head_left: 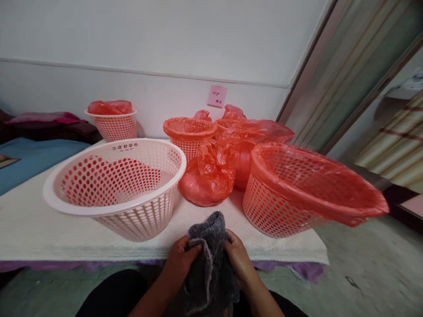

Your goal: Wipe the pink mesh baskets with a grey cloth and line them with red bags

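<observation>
Baskets, perforated plastic: four plainly countable, namely one pale pink at front left (142,224), one at back left (117,128), one at back centre (190,147) and one at front right (271,207). Red plastic bags: one bunched at centre (206,189); overlapping red plastic (243,165) behind it, number cannot be told. Grey knitted piece (214,231): one. Pink wall note (217,96): one. Hands: two, one left hand (181,257), one right hand (237,254). White-covered surface (26,229): one. Blue cloth (42,154): one.

Near the front edge of the worktop (26,229), grey cloth (216,259) partly hides the fingers (194,251); the pink note's writing (216,93) looks illegibly small.
</observation>
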Tool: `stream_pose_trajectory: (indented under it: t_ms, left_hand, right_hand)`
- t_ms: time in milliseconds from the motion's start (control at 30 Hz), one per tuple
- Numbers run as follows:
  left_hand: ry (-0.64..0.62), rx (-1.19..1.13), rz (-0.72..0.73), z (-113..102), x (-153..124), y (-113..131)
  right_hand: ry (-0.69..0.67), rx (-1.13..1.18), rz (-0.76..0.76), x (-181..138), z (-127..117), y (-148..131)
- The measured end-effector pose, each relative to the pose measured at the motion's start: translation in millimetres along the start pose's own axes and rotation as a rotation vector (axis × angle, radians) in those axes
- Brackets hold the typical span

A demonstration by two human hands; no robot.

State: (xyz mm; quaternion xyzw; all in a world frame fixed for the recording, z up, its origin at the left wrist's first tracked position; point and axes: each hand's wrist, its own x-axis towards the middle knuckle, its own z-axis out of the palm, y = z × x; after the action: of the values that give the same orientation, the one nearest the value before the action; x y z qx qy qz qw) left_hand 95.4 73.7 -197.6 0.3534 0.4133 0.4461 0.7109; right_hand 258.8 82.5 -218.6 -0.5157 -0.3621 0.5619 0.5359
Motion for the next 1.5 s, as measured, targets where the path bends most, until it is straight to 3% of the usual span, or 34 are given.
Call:
stream_pose_trajectory:
  t_ms: [133,200,400,567,700,833,1033,1200,1367,1500]
  left_hand:
    - [0.124,0.129,0.083,-2.3,4.5,-4.7]
    - [0.188,0.186,0.135,-3.0,6.9,-4.9]
    - [0.224,0.311,0.217,0.3,7.5,-4.1]
    - [0.137,0.296,0.215,-0.2,-0.2,-3.6]
    - [0.22,0.259,0.188,-1.9,-1.4,-4.3]
    - [0.221,0.238,0.156,0.3,3.7,-2.0]
    - [0.212,0.296,0.219,1.2,6.9,0.1]
    - [0.172,0.396,0.293,1.0,5.9,-8.5]
    - [0.338,0.392,0.363,-13.5,10.4,-5.1]
    - [0.378,0.33,0.357,-27.9,12.2,5.2]
  right_hand:
    - [0.193,-0.078,-0.187,-2.2,-2.0,-5.9]
    - [0.21,-0.129,-0.284,-8.7,-2.5,-10.1]
    - [-0.169,-0.512,-0.489,-23.6,10.4,-12.7]
    - [-0.208,-0.652,-0.491,-17.4,12.7,-10.3]
    - [-0.266,-0.736,-0.482,-15.5,7.1,-7.9]
    - [-0.277,-0.751,-0.468,-14.8,3.6,-1.0]
    - [-0.071,-0.584,-0.357,-11.3,0.0,-6.1]
    - [0.103,-0.145,-0.205,-8.5,-3.0,-20.4]
    - [0.174,0.326,-0.089,-2.6,-28.0,-33.8]
    - [0.224,0.427,-0.089,1.4,-53.5,-43.5]
